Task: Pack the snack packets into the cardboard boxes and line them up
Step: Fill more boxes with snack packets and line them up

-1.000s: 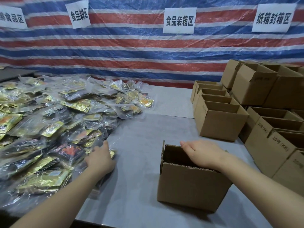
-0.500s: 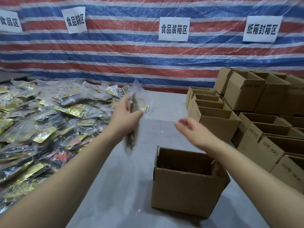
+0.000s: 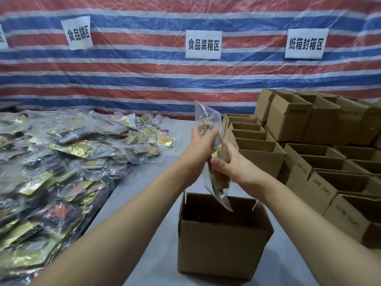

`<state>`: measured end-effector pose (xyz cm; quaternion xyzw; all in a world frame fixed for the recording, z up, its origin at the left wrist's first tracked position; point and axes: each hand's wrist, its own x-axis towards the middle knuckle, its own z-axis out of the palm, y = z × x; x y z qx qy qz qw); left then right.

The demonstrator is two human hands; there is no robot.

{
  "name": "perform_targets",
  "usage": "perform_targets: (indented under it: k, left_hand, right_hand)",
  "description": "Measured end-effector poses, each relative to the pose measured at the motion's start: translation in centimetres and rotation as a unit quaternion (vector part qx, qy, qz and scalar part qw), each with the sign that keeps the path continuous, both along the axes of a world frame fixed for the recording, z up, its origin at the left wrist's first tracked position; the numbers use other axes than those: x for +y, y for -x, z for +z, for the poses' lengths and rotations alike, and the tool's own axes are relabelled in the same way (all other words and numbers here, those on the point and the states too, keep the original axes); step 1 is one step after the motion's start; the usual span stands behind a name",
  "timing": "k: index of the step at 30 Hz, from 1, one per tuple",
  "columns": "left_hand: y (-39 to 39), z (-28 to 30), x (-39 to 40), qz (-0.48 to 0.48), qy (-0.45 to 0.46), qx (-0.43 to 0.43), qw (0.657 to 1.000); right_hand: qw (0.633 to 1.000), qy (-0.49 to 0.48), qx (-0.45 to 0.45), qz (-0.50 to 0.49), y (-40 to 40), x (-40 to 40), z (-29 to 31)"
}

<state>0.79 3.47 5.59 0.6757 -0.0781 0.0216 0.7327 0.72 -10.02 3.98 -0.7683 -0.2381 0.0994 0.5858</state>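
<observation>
An open cardboard box (image 3: pixel 223 244) stands on the grey table right in front of me, its inside dark. Above it hangs a clear snack packet (image 3: pixel 214 178) held upright, its lower corner dipping over the box's opening. My left hand (image 3: pixel 199 150) grips the packet's upper part from the left. My right hand (image 3: pixel 233 164) grips its middle from the right. A big heap of snack packets (image 3: pixel 61 162) in clear and gold wrapping covers the left side of the table.
A row of open cardboard boxes (image 3: pixel 255 149) runs back at centre right. More boxes (image 3: pixel 329 178) are stacked and lined up along the right edge. A striped tarp with paper signs (image 3: pixel 203 44) hangs behind. Bare grey table (image 3: pixel 148 223) lies between heap and box.
My left hand lifted a packet off the heap and carried it right, over the box. My right hand left the box rim and took hold of the packet too.
</observation>
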Motion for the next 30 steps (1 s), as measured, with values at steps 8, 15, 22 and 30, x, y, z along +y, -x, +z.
perform_targets:
  k: [8,15,22,30]
  left_hand:
    - [0.7,0.2,-0.4,-0.032,-0.135,0.002,0.990]
    - [0.0,-0.5,2.5,-0.015,-0.264,-0.097,0.959]
    - [2.6,-8.2,6.4,-0.088,-0.385,0.055,0.917]
    - [3.6,-9.9,7.0,-0.035,-0.220,0.105,0.969]
  right_hand:
    - [0.998,0.040,0.014,-0.051,-0.4,-0.5,-0.1]
    - [0.990,-0.073,0.027,-0.120,-0.8,-1.8,-1.9]
    - [0.994,0.064,0.040,0.080,-0.2,-6.0,-2.0]
    - [0.886,0.404,0.090,0.208,0.2,-3.7,-2.7]
